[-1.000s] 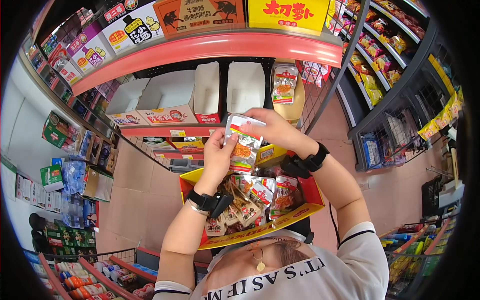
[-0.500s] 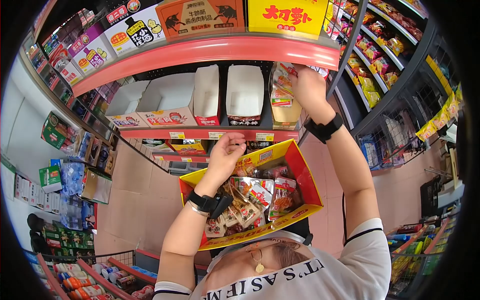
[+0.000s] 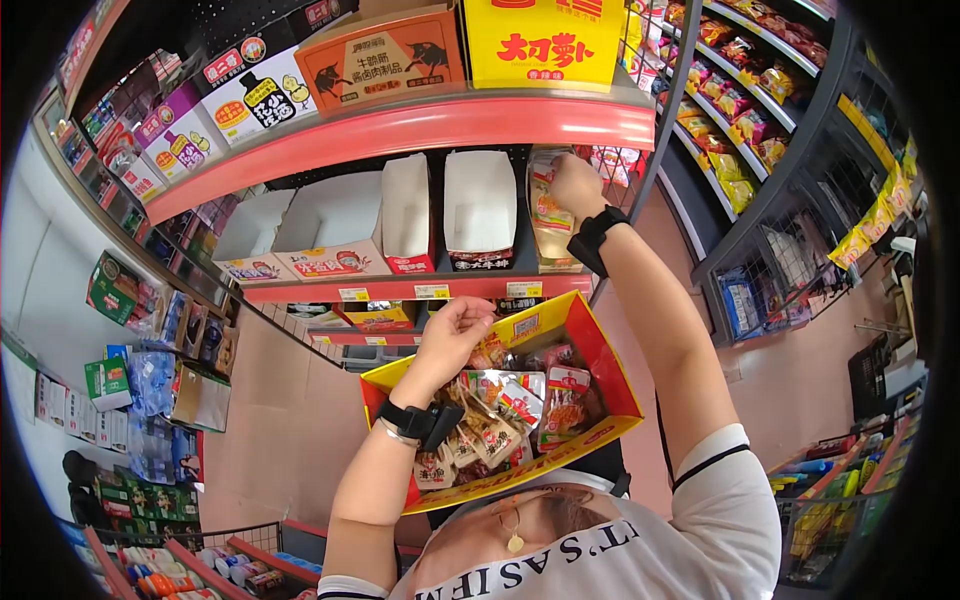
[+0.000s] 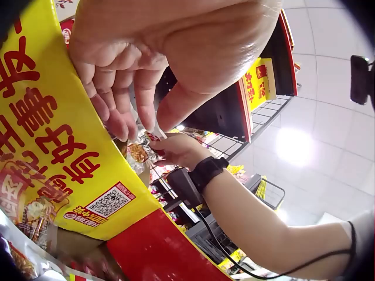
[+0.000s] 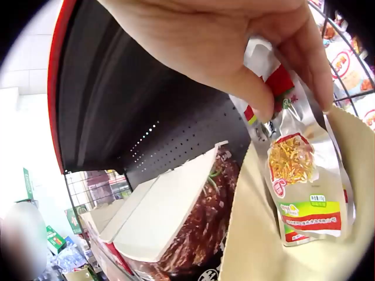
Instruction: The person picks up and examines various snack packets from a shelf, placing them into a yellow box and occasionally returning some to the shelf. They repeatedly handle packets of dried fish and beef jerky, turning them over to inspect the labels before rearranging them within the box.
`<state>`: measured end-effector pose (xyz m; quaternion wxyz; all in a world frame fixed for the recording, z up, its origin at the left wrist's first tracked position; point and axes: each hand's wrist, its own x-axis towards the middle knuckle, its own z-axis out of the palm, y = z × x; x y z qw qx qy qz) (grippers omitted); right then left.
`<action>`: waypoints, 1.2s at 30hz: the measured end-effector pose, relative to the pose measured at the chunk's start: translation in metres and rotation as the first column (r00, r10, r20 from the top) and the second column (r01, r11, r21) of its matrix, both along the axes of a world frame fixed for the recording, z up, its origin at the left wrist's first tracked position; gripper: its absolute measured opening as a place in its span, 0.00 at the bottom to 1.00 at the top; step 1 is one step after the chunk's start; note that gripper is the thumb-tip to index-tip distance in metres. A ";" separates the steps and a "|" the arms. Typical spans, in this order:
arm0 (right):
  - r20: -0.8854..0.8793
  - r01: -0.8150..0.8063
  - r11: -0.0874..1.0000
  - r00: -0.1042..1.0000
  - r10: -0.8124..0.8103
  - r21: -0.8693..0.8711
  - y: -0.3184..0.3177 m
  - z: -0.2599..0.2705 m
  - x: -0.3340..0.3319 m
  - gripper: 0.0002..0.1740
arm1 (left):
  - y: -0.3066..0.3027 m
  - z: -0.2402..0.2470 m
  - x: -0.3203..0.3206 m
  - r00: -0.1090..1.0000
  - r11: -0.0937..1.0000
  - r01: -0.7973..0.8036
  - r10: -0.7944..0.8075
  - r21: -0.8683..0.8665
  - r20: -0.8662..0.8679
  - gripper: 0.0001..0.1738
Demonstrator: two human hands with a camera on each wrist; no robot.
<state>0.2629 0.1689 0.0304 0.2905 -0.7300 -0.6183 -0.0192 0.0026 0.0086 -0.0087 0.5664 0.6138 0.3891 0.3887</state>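
Note:
At the right end of the middle shelf, my right hand (image 3: 577, 187) is inside a tan carton (image 3: 562, 255). In the right wrist view, thumb and fingers of the right hand (image 5: 234, 52) pinch the top of silver snack packets (image 5: 304, 170), which hang over the carton (image 5: 246, 234). My left hand (image 3: 455, 335) hovers above the far edge of a yellow and red box (image 3: 590, 440), holding nothing. The left wrist view shows its fingers (image 4: 121, 114) loosely bent near the box's yellow wall (image 4: 53, 129). Inside the box lie mixed snack packets (image 3: 490, 435).
White open-topped cartons (image 3: 335, 215) stand left of the tan carton. A red-edged shelf (image 3: 400, 135) above them bears upright display boxes (image 3: 545, 50). Snack racks (image 3: 745, 110) rise at the right, and stacked goods line the left wall.
My right hand has gone from the packet it shared with my left hand to the tan carton. The left hand let go and stays over the box. The view has shifted slightly.

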 end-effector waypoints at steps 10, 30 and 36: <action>0.386 0.065 0.914 0.893 -0.233 0.400 -0.006 0.001 -0.011 0.09 | 0.000 -0.001 -0.001 1.000 1.000 0.011 -0.011 -0.013 -0.027 0.10; 0.153 -0.538 0.279 0.268 0.951 -0.795 -0.177 -0.051 -0.102 0.17 | 0.001 0.007 -0.005 0.974 0.976 -0.191 0.202 -0.110 0.102 0.15; 0.078 -0.449 0.183 0.242 0.967 -0.875 -0.178 -0.066 -0.106 0.23 | 0.001 0.007 -0.005 0.978 0.980 -0.178 0.187 -0.094 0.095 0.15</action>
